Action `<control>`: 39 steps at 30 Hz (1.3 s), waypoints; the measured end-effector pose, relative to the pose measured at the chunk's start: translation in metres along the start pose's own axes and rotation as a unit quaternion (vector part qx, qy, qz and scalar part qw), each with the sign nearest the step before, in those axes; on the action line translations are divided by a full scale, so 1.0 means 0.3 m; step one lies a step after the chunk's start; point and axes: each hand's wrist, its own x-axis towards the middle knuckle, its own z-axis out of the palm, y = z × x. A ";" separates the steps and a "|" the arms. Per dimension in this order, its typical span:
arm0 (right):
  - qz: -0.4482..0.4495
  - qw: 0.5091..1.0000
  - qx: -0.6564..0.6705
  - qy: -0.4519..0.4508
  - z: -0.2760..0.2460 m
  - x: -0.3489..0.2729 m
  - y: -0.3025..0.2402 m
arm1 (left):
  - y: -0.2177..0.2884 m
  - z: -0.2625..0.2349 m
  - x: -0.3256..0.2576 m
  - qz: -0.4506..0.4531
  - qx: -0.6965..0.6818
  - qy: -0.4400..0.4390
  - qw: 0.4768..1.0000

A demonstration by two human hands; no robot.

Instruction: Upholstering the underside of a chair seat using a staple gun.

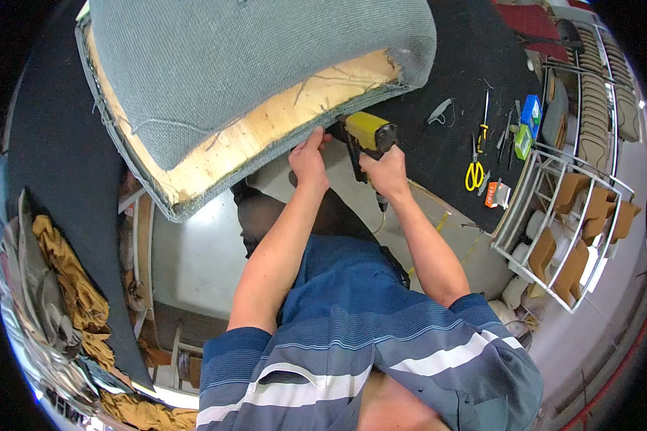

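While our right hand (pixel 385 172) has fingers wrapped round yellow staple gun (pixel 371 132), nose at near edge of grey cushion (pixel 259 65), left hand (pixel 310 161) sits there too, pinch unclear. Cushion overhangs black table (pixel 453 68).

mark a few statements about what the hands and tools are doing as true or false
1. The right hand grips a yellow tool. True.
2. The left hand holds the yellow-handled scissors. False: the scissors lie on the black work surface; the left hand is by the cushion's edge.
3. Bare wood shows on the grey cushion. True.
4. The screwdriver lies on the cushion. False: it lies on the black work surface.
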 end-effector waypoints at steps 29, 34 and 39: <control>0.007 0.994 -0.110 0.008 0.078 -0.085 -0.051 | 0.020 -0.065 -0.041 -0.041 -0.025 -0.013 0.999; 0.012 0.998 -0.068 0.005 0.076 -0.086 -0.046 | 0.050 -0.075 -0.055 -0.051 0.010 0.000 0.999; 0.035 0.996 -0.076 -0.028 0.081 -0.102 -0.073 | 0.050 -0.067 -0.053 -0.045 -0.020 0.008 0.999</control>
